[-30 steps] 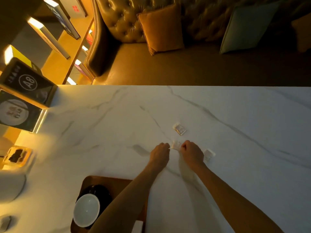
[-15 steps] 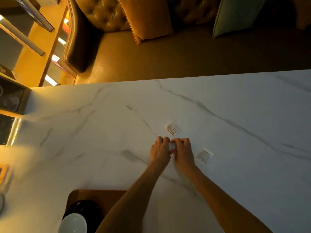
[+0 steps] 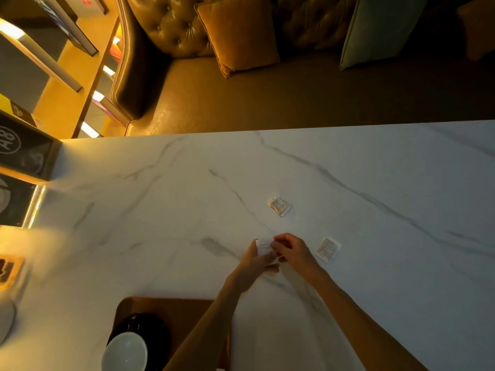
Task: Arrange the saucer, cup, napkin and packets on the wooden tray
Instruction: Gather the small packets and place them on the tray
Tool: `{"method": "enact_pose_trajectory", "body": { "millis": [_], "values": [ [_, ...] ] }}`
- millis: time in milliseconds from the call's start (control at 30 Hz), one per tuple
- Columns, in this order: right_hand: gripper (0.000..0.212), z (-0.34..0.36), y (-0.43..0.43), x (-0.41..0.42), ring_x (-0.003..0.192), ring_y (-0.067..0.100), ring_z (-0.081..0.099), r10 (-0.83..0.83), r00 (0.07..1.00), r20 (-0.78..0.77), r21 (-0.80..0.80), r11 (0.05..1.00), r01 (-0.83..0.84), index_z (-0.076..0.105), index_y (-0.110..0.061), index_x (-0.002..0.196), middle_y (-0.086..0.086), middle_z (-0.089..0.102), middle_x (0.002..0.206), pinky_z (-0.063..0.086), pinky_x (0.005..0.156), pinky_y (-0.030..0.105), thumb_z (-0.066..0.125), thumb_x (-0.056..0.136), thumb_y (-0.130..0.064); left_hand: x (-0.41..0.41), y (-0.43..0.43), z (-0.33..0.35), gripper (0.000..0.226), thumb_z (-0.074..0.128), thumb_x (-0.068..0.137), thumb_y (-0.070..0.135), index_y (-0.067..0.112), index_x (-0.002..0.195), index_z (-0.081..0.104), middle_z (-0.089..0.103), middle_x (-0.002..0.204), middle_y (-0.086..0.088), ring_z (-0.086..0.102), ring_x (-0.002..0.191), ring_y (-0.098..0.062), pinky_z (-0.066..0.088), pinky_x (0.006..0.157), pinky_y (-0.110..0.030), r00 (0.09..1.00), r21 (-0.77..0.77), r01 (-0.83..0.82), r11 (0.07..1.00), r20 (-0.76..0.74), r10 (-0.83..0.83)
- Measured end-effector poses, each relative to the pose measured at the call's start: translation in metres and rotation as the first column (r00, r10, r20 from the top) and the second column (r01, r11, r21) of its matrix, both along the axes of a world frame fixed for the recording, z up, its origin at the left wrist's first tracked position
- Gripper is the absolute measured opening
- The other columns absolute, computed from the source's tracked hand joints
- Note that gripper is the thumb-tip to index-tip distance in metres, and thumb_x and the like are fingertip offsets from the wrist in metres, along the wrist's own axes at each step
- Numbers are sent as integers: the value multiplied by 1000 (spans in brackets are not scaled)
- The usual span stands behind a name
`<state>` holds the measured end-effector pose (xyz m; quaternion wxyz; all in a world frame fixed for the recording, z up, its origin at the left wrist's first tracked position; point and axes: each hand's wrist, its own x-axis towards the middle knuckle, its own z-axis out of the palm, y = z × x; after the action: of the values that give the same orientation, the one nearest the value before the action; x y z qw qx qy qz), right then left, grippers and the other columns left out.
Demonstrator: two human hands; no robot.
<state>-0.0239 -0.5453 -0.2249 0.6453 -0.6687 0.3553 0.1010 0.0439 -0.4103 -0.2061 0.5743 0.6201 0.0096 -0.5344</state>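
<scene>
Pinched between both hands, left hand (image 3: 257, 259) and right hand (image 3: 296, 254), a small white printed paper packet (image 3: 265, 246) sits just above the white veined marble table (image 3: 375, 263). Nearer the person lies the rounded wooden tray (image 3: 166, 307), bearing a black saucer (image 3: 150, 326) and white cup (image 3: 124, 353). Two more small white packets (image 3: 278, 206) (image 3: 327, 249) lie on the marble, one beyond the hands, one just right.

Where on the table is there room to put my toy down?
Bare marble runs along the far table edge by the sofa, and on the left between the sign and the tray. It is crowded around the hands and loose packets.
</scene>
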Motion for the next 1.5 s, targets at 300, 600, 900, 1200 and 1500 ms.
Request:
{"method": "enact_pose_trajectory", "body": {
  "millis": [300, 600, 900, 1200, 1500],
  "values": [
    [18, 17, -1, 41, 84, 14, 69, 167, 986, -22, -397, 903, -162, 73, -15, 100, 1, 74, 93, 55, 75, 19, 61, 90, -25, 13, 8, -11, 17, 55, 97, 18, 4, 107, 57, 66, 110, -24, 70, 99, -36, 58, 86, -51, 939, 128, -341, 931, -9, 345],
    [41, 10, -42, 92, 107, 33, 55, -26, 981, -193, -669, 734, -113, 54, -8, 122, 16, 52, 122, 51, 85, 41, 64, 89, -31, 44, 16, -22, 10, 48, 96, -3, -7, 101, 55, 65, 94, -25, 67, 77, -30, 62, 67, -35, 830, 173, -533, 829, -85, 551],
    [33, -3, -22, 96, 110, 29, 47, 126, 933, -336, -755, 556, -347, 52, -11, 112, 13, 56, 117, 47, 89, 35, 66, 87, -29, 48, 26, -24, 29, 48, 73, -11, -9, 102, 51, 63, 93, -24, 68, 79, -32, 62, 70, -36, 809, 52, -537, 842, -249, 532],
    [27, 16, -25, 84, 80, 17, 62, 128, 990, -57, -146, 980, -135, 60, -10, 111, 15, 64, 103, 57, 66, 31, 60, 93, -29, 52, 26, -24, 19, 36, 90, -10, -3, 95, 52, 62, 90, -22, 64, 82, -33, 55, 80, -43, 778, 134, -506, 852, -355, 518],
    [51, 52, -7, 91, 101, 19, 59, 700, 700, -141, -125, 689, -714, 52, -26, 124, 0, 59, 116, 55, 78, 29, 61, 82, 2, 60, 29, 3, 72, 37, 91, 67, 9, 130, 56, 64, 106, -16, 62, 98, -32, 48, 97, -49, 810, -144, -83, 986, -586, -17]
  ]
}}
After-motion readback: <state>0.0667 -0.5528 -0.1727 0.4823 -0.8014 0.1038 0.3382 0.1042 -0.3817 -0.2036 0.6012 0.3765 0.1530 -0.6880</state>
